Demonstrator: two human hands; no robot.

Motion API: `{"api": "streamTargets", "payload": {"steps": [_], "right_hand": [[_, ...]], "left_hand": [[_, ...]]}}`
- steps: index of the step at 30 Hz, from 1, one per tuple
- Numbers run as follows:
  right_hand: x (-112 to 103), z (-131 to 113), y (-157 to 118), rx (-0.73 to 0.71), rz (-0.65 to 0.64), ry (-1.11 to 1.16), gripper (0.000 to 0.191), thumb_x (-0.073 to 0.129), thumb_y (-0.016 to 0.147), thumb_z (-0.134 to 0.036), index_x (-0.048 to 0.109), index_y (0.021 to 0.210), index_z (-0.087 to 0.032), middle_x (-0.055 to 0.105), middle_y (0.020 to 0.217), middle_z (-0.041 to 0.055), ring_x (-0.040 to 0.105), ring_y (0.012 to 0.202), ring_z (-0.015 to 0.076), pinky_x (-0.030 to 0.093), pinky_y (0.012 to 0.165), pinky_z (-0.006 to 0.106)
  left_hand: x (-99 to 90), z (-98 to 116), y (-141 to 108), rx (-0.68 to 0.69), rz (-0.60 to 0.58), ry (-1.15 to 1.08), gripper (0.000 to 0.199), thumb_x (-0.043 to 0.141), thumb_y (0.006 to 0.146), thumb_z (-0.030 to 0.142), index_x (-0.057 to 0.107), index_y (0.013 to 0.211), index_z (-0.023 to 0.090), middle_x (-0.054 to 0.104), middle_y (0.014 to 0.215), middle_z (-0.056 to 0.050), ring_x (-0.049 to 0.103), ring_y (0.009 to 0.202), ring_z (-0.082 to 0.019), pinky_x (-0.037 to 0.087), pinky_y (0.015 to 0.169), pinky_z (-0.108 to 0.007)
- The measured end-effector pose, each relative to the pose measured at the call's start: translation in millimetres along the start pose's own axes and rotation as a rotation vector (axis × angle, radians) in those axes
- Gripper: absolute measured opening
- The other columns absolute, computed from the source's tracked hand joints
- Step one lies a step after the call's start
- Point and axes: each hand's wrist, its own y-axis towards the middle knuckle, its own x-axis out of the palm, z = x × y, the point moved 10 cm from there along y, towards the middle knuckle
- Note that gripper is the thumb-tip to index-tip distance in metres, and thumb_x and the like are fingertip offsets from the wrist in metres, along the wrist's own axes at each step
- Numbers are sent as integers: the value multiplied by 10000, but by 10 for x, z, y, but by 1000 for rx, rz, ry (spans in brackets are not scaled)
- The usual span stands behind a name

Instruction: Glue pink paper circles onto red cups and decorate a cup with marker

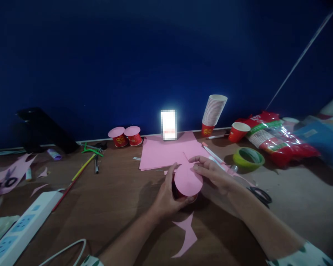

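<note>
1. While the left hand [168, 195] grips the red cup [193, 198] from the side, a round pink disc [188, 180] covers its top, above the middle of the bench [105, 218].
2. The right hand [211, 170] has its fingers bent at the disc's upper right edge; whether they pinch it, I cannot tell.
3. Nearer the wearer lies a jagged pink scrap [188, 233]; just beyond the hands, pink sheets [163, 153].
4. Farther left stand two disc-topped cups [127, 138], side by side.
5. To the right are a leaning cup stack [215, 111], a single cup [238, 133], green tape [248, 159] and black-handled scissors [261, 195].
</note>
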Motion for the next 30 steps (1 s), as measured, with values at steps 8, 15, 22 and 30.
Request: {"api": "streamTargets", "payload": {"steps": [8,15,22,30], "right_hand": [[-14,-23,19,-34,-40,-60,386,770,699,-361,598,1009,-207,586,727,-31,537,652,106,399,590,235],[-2,5,39,-51,-52,-100,374,740,731,-392,588,1018,-207,587,736,-23,525,641,108,388,577,236],[38,-14,20,-71,-47,-110,350,732,739,-390,595,1007,-212,592,752,-15,525,642,107,394,571,235],[27,-19,28,-86,-30,-137,356,717,750,-404,582,1014,-208,559,709,-30,491,613,100,368,552,230]], "left_hand": [[51,-21,-43,113,1,99,971,716,705,339,118,1461,225,394,1439,-144,411,1294,-296,368,1048,-463],[35,33,-70,221,34,182,949,707,717,307,124,1464,245,368,1456,-134,369,1325,-296,357,1062,-474],[15,64,-80,262,67,202,954,677,701,197,112,1469,235,363,1458,-142,384,1314,-301,371,1053,-483],[25,60,-83,221,47,203,892,675,756,319,139,1465,249,410,1433,-132,431,1282,-287,406,1023,-455]]}}
